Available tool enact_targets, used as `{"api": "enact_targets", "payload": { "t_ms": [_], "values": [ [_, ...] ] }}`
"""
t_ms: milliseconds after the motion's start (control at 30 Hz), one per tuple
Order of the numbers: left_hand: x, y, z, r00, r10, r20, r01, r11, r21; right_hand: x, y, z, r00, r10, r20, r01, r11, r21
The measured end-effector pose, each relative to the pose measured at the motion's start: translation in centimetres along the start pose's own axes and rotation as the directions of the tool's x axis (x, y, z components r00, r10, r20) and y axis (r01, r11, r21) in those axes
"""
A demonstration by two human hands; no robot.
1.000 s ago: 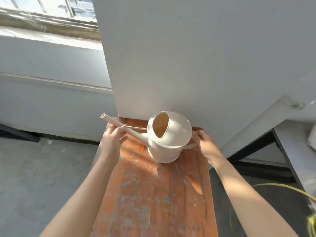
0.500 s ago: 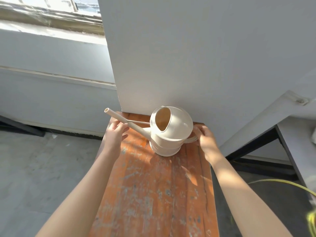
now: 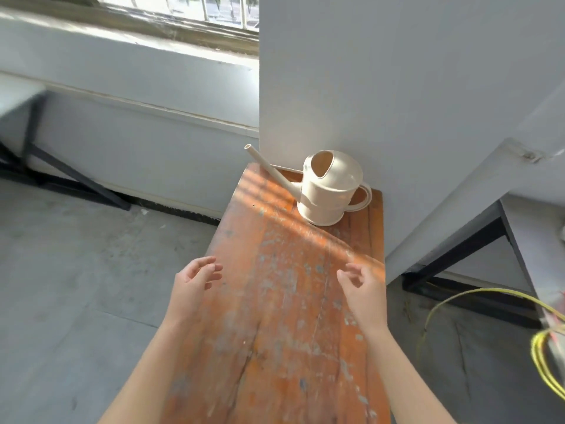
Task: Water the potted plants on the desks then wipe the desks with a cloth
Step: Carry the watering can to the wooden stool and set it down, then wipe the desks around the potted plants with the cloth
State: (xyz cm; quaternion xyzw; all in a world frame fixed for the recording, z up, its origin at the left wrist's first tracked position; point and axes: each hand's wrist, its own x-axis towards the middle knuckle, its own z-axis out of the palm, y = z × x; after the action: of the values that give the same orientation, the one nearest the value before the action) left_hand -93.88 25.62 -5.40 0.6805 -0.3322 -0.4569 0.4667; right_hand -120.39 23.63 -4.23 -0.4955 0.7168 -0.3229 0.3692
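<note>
A cream watering can [image 3: 328, 191] stands upright at the far end of a worn orange wooden bench [image 3: 284, 316], against a grey pillar. Its long spout points up and to the left, and its handle faces right. My left hand [image 3: 195, 283] hovers over the bench's left edge, well short of the can, with fingers loosely curled and nothing in them. My right hand [image 3: 362, 289] hangs over the bench's right side, also relaxed and holding nothing. No potted plant or cloth is in view.
The grey pillar [image 3: 397, 87] rises behind the can. A grey desk with black legs [image 3: 519, 215] stands at the right, with a yellow cable [image 3: 547, 362] beside it. Another black desk frame [image 3: 70, 175] sits at the left under the window. The floor is grey concrete.
Both hands have let go of the watering can and drawn back toward me. The can now stands alone at the bench's far end. The view has pulled back and swung left.
</note>
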Motion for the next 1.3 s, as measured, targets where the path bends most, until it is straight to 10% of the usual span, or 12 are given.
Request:
{"api": "enact_targets", "payload": {
  "t_ms": [333, 633, 1300],
  "values": [
    [-20.2, -8.9, -7.5, 0.889, -0.16, -0.429, 0.111, 0.984, -0.138, -13.3, 3.1, 2.9, 0.913, -0.242, 0.33, 0.254, 0.967, 0.008],
    [-34.6, -16.0, -7.4, 0.752, -0.396, -0.527, 0.286, 0.916, -0.281, -24.7, 7.0, 5.9, 0.495, -0.174, 0.851, 0.541, 0.829, -0.145],
    [-56.9, -26.6, -23.5, 0.52, -0.503, -0.69, 0.164, 0.852, -0.497, -49.5, 10.3, 15.6, 0.254, -0.223, 0.941, 0.799, 0.597, -0.074]
  ]
}}
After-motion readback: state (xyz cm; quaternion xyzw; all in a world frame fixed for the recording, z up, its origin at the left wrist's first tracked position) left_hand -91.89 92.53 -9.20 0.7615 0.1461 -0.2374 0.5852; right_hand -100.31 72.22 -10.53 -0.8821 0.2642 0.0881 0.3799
